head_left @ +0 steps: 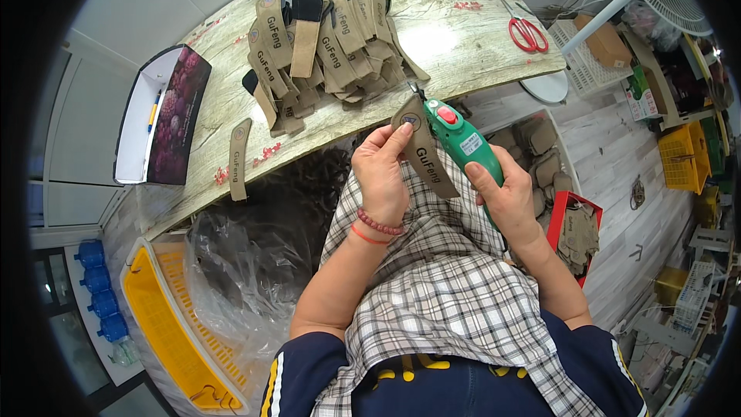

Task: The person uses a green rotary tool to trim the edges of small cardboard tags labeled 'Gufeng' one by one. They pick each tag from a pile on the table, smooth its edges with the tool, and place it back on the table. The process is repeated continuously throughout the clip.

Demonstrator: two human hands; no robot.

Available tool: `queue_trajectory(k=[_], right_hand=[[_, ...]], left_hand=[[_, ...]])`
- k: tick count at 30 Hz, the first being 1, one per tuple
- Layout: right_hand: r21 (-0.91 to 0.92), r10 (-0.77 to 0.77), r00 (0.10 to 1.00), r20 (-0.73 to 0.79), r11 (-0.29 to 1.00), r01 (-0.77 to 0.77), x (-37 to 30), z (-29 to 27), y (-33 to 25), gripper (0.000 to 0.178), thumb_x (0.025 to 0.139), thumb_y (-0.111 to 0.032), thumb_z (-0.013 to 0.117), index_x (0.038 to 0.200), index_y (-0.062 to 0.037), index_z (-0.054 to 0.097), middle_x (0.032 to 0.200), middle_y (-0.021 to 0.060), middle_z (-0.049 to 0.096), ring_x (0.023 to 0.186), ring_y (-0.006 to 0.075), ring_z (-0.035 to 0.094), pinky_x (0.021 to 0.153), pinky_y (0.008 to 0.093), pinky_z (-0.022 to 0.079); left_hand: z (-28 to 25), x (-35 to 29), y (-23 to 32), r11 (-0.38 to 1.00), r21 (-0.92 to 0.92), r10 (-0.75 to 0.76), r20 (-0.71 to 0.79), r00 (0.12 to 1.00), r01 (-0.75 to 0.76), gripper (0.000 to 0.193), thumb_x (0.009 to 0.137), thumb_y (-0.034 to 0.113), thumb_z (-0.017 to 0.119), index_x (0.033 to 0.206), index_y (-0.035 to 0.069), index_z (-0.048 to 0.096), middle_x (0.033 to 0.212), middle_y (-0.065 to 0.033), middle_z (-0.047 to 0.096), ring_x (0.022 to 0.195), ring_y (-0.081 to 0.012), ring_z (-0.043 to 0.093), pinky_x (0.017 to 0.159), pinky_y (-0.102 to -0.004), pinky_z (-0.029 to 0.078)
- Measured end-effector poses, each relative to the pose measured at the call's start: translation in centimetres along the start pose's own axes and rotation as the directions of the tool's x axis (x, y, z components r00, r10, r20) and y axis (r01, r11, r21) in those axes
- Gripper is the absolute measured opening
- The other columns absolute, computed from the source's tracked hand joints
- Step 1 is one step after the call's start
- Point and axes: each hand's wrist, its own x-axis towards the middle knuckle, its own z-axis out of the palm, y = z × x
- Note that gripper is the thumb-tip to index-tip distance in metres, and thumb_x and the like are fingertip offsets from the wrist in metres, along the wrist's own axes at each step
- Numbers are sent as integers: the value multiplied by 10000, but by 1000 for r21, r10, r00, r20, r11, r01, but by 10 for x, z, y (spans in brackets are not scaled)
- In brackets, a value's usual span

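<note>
A brown strap (pixel 432 161) slanted just off the worktop's (pixel 486 62) near edge, above my plaid apron (pixel 448 293). My left hand (pixel 384 175) pinched its upper end between thumb and fingers; my right hand (pixel 511 193) was wrapped around a green cutter (pixel 460 135), its tip beside that end, contact unclear. Holding the strap taut, fingertips clear of the tip, seemed wisest. Beyond, a heap of straps (pixel 332 50) spread toward the worktop's far edge, red-handled scissors (pixel 532 38) near its right edge
</note>
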Motion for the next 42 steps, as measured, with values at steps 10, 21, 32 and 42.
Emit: queue_trajectory(k=[10, 21, 32, 42], right_hand=[[-79, -82, 996, 31, 993, 84, 0, -11, 7, 416, 876, -347, 674, 1062, 17, 599, 685, 57, 583, 594, 98, 523, 539, 268, 436], [-85, -49, 996, 76, 995, 56, 3, -5, 4, 375, 871, -311, 685, 1067, 0, 609, 706, 62, 593, 600, 107, 539, 547, 278, 446], [-29, 38, 998, 57, 999, -36, 0, -1, 13, 324, 895, -279, 646, 1051, 2, 610, 651, 6, 548, 492, 68, 488, 466, 235, 408], [-65, 12, 1000, 20, 998, -11, 2, 2, 12, 341, 882, -303, 669, 1037, -5, 612, 629, 17, 562, 493, 80, 513, 469, 253, 415]], left_hand=[[-10, 11, 19, 990, 104, 91, 61, 994, -97, 98, 874, 31, 640, 940, -35, 670, 847, -57, 688, 710, -81, 620, 651, -199, 489], [-35, 23, 55, 899, 424, 43, 157, 987, -107, 97, 881, 52, 632, 912, -27, 677, 823, -41, 685, 683, -73, 613, 634, -200, 484], [-239, 127, 161, 246, 969, 607, -164, 778, 12, 149, 836, 175, 655, 897, 42, 682, 798, -56, 657, 729, -185, 585, 685, -307, 459], [-58, 200, 165, -129, 975, 843, 203, 498, -178, 263, 757, 323, 729, 896, 100, 709, 980, -81, 586, 1015, -270, 506, 903, -387, 400]])
